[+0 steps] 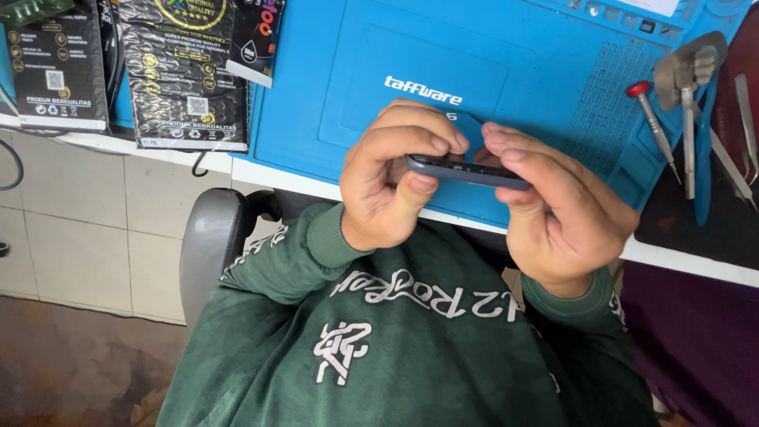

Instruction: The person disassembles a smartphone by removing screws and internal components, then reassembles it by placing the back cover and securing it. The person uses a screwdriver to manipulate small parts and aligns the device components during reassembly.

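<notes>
Your green sweatshirt (411, 340) fills the bottom, chair armrest (212, 237) to its left. Both hands are up over the desk edge, holding a dark slim phone (466, 170) edge-on between them. Left hand (395, 182): fingers curled over the top edge, thumb pressed on the near edge, pinching it. Right hand (553, 213): fingers together, clamped over the other end. Beyond it, blue work mat (379, 79). Red-capped screwdriver (652, 126) and metal tweezers (731, 170) lie at right, black packets (186, 71) far left.
</notes>
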